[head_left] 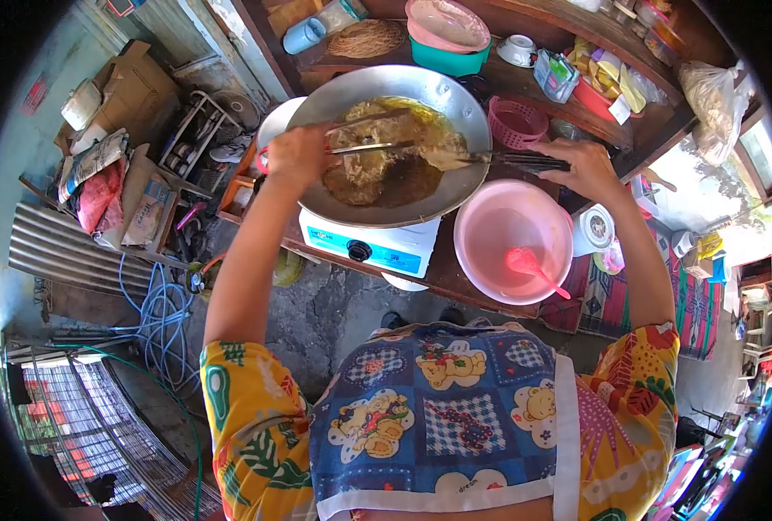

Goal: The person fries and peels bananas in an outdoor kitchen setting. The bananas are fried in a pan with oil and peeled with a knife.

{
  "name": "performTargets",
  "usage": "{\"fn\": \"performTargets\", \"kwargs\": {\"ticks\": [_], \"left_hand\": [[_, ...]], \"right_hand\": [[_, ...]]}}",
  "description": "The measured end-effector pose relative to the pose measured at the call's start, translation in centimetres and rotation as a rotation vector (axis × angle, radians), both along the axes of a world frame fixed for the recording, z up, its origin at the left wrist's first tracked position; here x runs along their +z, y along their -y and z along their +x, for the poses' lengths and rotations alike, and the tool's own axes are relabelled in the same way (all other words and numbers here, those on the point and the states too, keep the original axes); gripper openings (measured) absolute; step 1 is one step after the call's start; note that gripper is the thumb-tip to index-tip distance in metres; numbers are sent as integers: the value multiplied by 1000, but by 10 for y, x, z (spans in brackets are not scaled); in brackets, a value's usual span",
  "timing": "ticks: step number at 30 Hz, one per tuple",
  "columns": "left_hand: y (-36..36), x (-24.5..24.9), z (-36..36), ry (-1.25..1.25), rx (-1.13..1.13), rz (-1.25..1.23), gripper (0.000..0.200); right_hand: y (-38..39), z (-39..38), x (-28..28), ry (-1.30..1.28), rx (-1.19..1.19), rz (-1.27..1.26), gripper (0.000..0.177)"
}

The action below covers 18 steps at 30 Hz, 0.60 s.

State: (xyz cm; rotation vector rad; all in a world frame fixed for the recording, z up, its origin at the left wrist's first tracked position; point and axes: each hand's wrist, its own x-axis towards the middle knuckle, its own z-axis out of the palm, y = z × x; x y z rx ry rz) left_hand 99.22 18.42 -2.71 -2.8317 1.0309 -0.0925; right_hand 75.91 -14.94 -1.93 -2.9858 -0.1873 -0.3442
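A wide metal wok (455,104) sits on a white and blue gas stove (377,246), holding oil and brown frying fritters (377,169). My left hand (297,156) grips a pair of chopsticks (370,132) that reach across the food. My right hand (587,165) holds the dark handle of a metal spatula (499,158), whose blade lies in the wok under a fritter. Both hands are over the wok's rim.
A pink bowl (477,234) with a pink ladle (533,267) stands right of the stove. Behind the wok are a pink basket (518,123), stacked teal and pink bowls (447,39), a cup and packets. Boxes, hoses and corrugated sheets lie on the ground at left.
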Motion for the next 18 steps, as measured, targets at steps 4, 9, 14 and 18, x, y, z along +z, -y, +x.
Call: {"fn": "performTargets", "kwargs": {"ticks": [4,9,14,18], "left_hand": [[-18,15,-12,63,-39,18,60],[6,-11,-30,122,-104,77,43],[15,-35,-23,137,-236,-14,35],[23,-25,-30,62,-181,-1,30]], "right_hand": [[16,2,-7,-50,-115,90,45],[10,8,-8,-202,-276,264,45],[3,-1,-13,-85,-115,105,48],[-29,-8,2,-68,-126,-64,53]]}}
